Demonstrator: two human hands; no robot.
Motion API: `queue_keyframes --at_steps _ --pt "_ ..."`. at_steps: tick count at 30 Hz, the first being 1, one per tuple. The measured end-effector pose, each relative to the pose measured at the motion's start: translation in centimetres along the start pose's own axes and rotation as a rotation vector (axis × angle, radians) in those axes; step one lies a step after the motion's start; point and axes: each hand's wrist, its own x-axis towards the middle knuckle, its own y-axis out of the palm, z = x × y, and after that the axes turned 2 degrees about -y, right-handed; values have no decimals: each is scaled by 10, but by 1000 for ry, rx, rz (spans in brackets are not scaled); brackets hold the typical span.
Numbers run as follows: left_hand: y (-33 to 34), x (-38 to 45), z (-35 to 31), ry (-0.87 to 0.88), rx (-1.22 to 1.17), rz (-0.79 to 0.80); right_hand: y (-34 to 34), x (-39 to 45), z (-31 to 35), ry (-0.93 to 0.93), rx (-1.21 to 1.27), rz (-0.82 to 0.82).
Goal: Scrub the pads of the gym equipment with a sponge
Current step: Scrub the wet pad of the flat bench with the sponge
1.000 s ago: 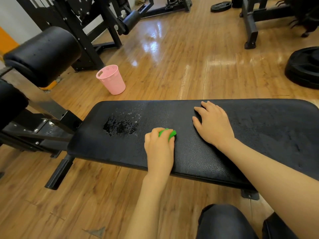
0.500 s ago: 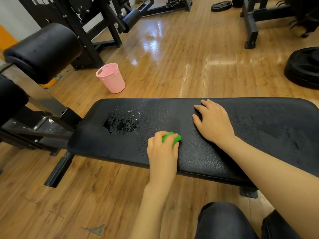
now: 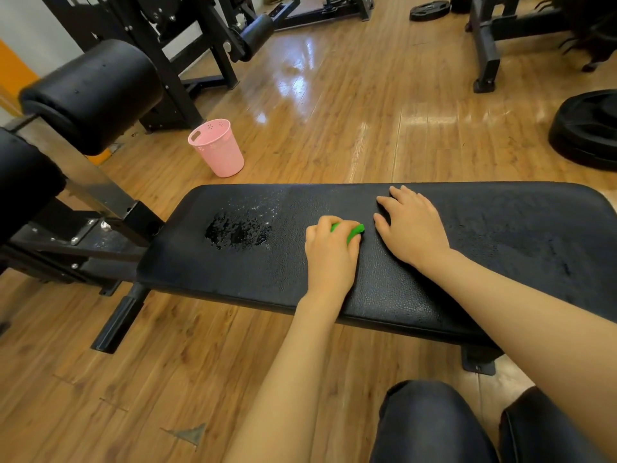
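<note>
The green sponge sits on the black bench pad, pressed under the curled fingers of the left hand, which grips it so only its far edge shows. Just right of it, close to touching, the right hand lies flat on the pad, fingers straight and spread, holding nothing. Left of the left hand, a wet patch of droplets glistens on the pad. Beyond that patch, on the wooden floor, stands a pink bin, upright. Farther left are two black roller pads on a metal frame. Below the hands, dark-trousered knees show.
</note>
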Motion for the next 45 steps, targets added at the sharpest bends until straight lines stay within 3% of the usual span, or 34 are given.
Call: queue_keyframes --at_steps 6,12,22,30,39,45 --pt "1 0 0 -14 -4 -2 0 -17 15 60 -32 73" --pt "-8 -8 -2 9 40 28 7 -45 26 46 16 -17" --pt "-34 -97 12 53 31 -105 9 -44 26 -4 46 -55" --pt "-20 -43 11 -65 56 -93 11 -44 27 -1 25 -61" --pt "-32 -96 20 27 61 -189 12 -47 27 -2 5 -66" --pt "-27 -40 25 -71 120 -133 13 -46 27 -2 -2 -68"
